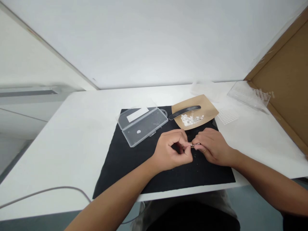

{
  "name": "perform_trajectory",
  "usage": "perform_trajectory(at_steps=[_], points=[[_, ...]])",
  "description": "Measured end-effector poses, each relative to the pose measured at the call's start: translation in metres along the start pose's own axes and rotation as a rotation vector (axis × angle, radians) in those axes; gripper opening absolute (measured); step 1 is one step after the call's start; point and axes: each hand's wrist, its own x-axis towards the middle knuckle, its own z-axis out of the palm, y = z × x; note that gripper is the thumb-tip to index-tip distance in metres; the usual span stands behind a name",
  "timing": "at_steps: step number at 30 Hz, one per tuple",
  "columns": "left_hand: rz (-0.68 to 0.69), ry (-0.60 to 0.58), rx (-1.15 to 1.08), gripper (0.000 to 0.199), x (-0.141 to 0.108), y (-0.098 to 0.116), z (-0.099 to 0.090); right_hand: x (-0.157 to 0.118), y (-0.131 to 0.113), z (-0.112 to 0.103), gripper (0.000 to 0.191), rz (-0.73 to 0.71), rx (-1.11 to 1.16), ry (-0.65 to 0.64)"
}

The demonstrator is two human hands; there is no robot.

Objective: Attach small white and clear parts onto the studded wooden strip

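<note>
Over the black mat [134, 166], my left hand [172, 149] and my right hand [214, 146] meet with their fingertips almost touching. A small shiny metal piece [196, 144] shows between them, its kind too small to make out. The fingers of my right hand are closed on it. Thumb and forefinger of my left hand are pinched together at its left end; what they hold is hidden. Just beyond the hands lies brown paper [209, 107] with a pile of small white pieces [191, 120] and a curved black nail file [184, 112].
An open clear plastic case [144, 128] lies left on the mat, one white piece [139, 131] inside. A sheet of clear dots [227, 117] and a clear tray [250, 96] lie to the right. A cable [64, 187] crosses the table's front left.
</note>
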Motion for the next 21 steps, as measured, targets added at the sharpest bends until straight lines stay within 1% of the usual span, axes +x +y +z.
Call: perform_trajectory(at_steps=[10,21], points=[[-0.106,-0.011,-0.153,0.015,-0.0029,-0.0018,0.0006,-0.0005,0.0023,0.0006,0.032,0.037,0.123,-0.001],[-0.187,-0.024,-0.233,0.013,-0.0041,-0.0033,0.0004,0.0002,0.0027,0.0002,0.025,0.069,0.194,-0.016]])
